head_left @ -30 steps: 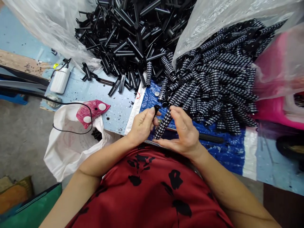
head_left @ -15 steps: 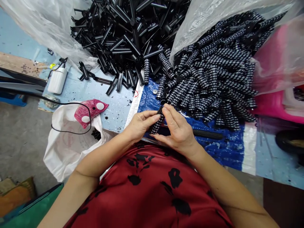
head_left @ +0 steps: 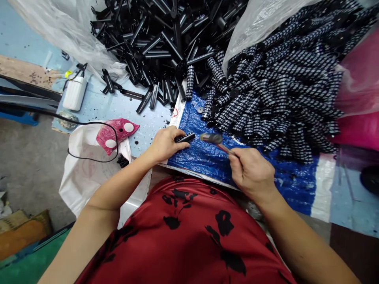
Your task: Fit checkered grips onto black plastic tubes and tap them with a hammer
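Observation:
Near the table's front edge, my left hand (head_left: pixel 168 144) is closed round a short black tube (head_left: pixel 186 137) with small holes or pale marks along it. My right hand (head_left: pixel 253 172) grips the handle of a hammer (head_left: pixel 213 139); its head is slightly blurred and sits just right of the tube, apart from it. Beneath both hands lies a blue plastic sheet (head_left: pixel 204 157). Beyond them is a pile of black tubes with white checks (head_left: pixel 266 94). Smooth black plastic pieces (head_left: pixel 160 51) are heaped to its left.
A white bottle (head_left: pixel 74 94) with a cable stands at the left. A pink bag (head_left: pixel 117 135) lies at the table edge above a white sack (head_left: pixel 79 173). Clear plastic sheeting (head_left: pixel 254 27) hangs between the heaps, and a pink container (head_left: pixel 359 126) stands at the right.
My right hand has let go of the checked tube, moved right and taken hold of a hammer. My left hand has shifted slightly left and holds the tube more level. The view has shifted a little.

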The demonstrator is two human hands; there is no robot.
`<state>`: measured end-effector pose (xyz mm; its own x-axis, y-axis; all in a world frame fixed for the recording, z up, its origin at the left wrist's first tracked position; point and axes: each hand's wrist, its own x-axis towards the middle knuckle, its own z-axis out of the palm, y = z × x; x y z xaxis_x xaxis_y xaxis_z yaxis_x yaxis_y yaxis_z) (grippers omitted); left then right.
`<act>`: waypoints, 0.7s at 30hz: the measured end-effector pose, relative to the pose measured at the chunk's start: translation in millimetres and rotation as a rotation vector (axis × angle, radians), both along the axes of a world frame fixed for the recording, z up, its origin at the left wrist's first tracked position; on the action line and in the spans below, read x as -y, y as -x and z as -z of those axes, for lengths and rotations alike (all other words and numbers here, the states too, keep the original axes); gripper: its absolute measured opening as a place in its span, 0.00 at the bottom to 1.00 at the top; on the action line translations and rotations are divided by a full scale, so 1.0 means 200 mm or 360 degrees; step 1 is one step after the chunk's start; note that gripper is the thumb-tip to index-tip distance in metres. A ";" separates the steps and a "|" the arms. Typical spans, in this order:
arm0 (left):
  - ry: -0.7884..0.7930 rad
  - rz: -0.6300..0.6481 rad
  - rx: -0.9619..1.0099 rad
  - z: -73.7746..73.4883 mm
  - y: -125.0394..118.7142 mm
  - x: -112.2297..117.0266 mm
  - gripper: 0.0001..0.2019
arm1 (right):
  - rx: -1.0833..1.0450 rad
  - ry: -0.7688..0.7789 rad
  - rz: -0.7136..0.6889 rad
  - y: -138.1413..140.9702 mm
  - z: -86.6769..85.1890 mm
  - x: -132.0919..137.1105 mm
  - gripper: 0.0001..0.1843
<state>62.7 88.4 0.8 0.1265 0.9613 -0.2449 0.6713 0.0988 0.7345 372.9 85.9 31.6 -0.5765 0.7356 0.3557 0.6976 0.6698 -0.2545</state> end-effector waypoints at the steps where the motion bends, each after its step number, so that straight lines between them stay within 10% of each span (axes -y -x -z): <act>1: 0.0084 0.0001 0.0029 0.00 0.00 -0.01 0.15 | -0.0105 -0.0034 0.0018 0.04 -0.02 -0.02 0.07; 21: 0.0314 0.0314 -0.0198 -0.08 -0.06 -0.19 0.15 | -0.0068 0.0021 -0.0594 0.23 0.03 0.01 0.20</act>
<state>74.4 126.1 16.8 0.2633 0.8535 -0.4498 0.7755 0.0900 0.6249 326.2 84.8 25.0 -0.7909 0.4821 0.3769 0.3944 0.8725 -0.2883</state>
